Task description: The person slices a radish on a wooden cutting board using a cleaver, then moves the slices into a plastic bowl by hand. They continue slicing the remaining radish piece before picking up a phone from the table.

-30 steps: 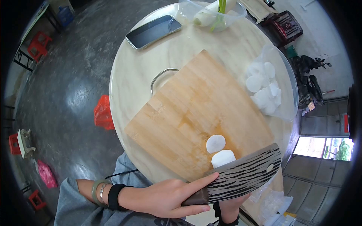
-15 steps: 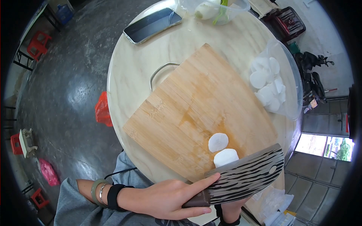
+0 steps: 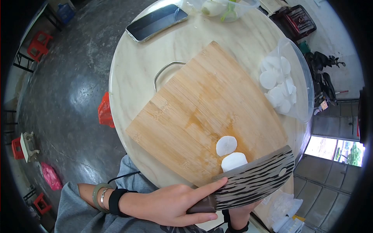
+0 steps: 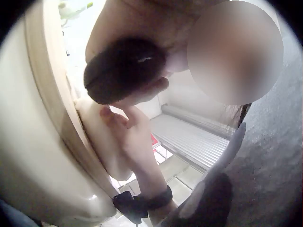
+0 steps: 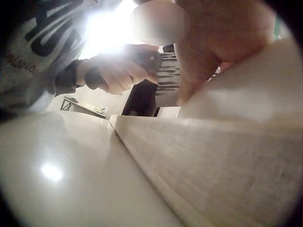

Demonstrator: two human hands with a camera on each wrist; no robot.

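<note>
My left hand (image 3: 171,204) grips the dark handle of a cleaver (image 3: 256,180), index finger laid along the blade, which has black streaks. The blade slants over the near corner of the wooden cutting board (image 3: 194,101). Two white radish slices lie by its edge: a loose one (image 3: 226,146) and another (image 3: 234,161) partly covered by the blade. My right hand (image 3: 243,215) is mostly hidden under the cleaver in the head view. In the left wrist view, that right hand (image 4: 135,142) holds a thick white radish (image 4: 97,127) at the board's edge.
A clear container (image 3: 307,93) of white slices stands right of the board. At the back are another container (image 3: 248,6) with a whole radish and green stem, and a phone (image 3: 157,23). Plastic bags (image 3: 285,209) lie at the near right. The round table's edge (image 3: 110,83) curves left.
Both hands and the cleaver keep nearly the same pose. The board, slices and containers shift slightly in the head view, as the camera tilts a little.
</note>
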